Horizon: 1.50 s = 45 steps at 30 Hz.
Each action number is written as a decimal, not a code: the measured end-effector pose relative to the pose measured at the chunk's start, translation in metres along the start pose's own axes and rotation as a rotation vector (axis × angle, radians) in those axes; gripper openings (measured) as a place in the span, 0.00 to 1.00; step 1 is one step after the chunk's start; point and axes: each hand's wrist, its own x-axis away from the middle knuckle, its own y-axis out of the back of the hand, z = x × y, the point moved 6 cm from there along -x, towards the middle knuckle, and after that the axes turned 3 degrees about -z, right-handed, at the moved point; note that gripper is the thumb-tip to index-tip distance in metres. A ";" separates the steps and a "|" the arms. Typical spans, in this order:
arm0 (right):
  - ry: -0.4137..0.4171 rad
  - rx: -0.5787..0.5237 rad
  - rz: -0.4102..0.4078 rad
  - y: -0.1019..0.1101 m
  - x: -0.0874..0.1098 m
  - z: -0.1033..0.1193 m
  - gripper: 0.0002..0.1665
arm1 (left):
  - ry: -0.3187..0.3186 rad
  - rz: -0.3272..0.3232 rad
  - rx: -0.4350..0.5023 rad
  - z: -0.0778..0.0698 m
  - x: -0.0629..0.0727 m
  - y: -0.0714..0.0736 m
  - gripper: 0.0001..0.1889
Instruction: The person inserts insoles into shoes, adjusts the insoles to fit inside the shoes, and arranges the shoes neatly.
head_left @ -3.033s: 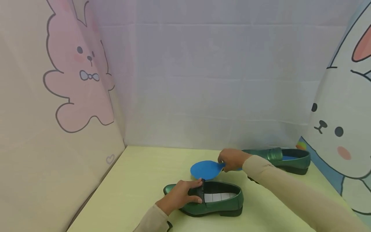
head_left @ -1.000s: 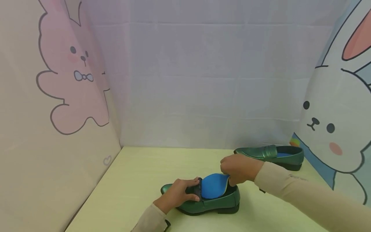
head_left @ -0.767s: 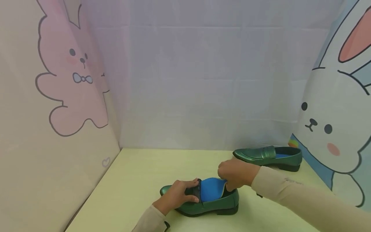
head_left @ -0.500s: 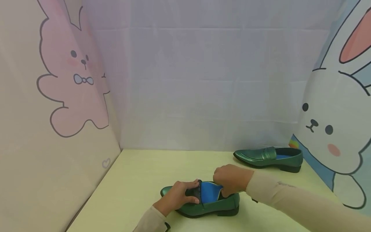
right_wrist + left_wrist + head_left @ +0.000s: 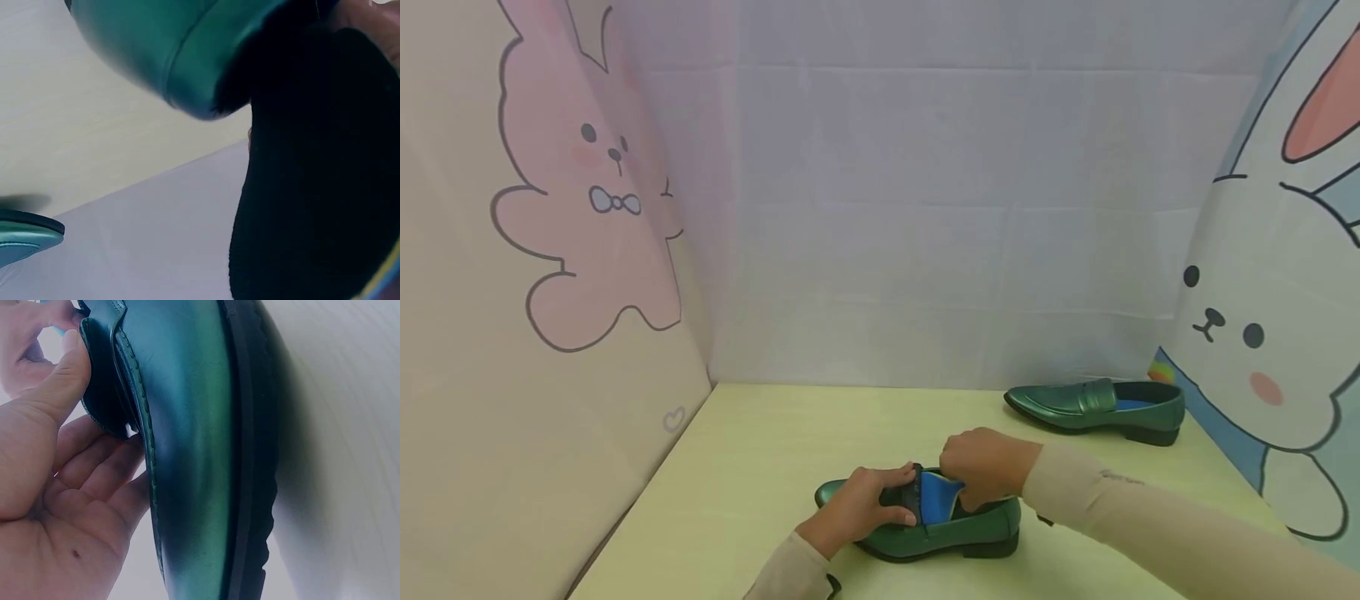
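A dark green loafer [image 5: 940, 537] stands on the table, toe to the left. My left hand [image 5: 857, 508] holds its front part, and in the left wrist view the thumb and fingers grip the lifted vamp flap [image 5: 100, 381]. A blue insole [image 5: 936, 500] dips into the shoe opening, its front end hidden under the vamp. My right hand [image 5: 988, 467] grips the rear of this insole above the heel opening. Seen from the right wrist, the insole's dark underside [image 5: 319, 181] fills the right side, beside the loafer's heel [image 5: 187, 75].
A second green loafer [image 5: 1075, 408] stands at the back right of the pale yellow table [image 5: 775, 450], with blue showing inside. White cloth [image 5: 880, 233] hangs behind the table, and panels with a pink rabbit [image 5: 595, 192] and a white rabbit [image 5: 1262, 317] flank it.
My right hand has brought the insole from behind the loafer into its opening, then slid it left toward the toe. Less blue shows now. The left hand keeps its hold on the loafer.
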 end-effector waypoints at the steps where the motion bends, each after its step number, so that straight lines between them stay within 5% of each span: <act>1: 0.003 -0.001 -0.002 -0.001 -0.001 0.001 0.15 | -0.001 0.000 0.001 0.000 0.000 0.000 0.35; 17: -0.003 -0.015 -0.017 -0.013 -0.013 0.012 0.13 | -0.003 0.007 0.003 0.002 0.002 -0.001 0.35; 31: 0.043 -0.138 -0.142 -0.016 -0.015 0.021 0.07 | -0.008 0.002 0.020 0.004 0.002 -0.001 0.36; 45: 0.091 -0.209 -0.208 -0.017 -0.016 0.027 0.16 | -0.036 -0.009 0.032 0.002 0.002 -0.001 0.36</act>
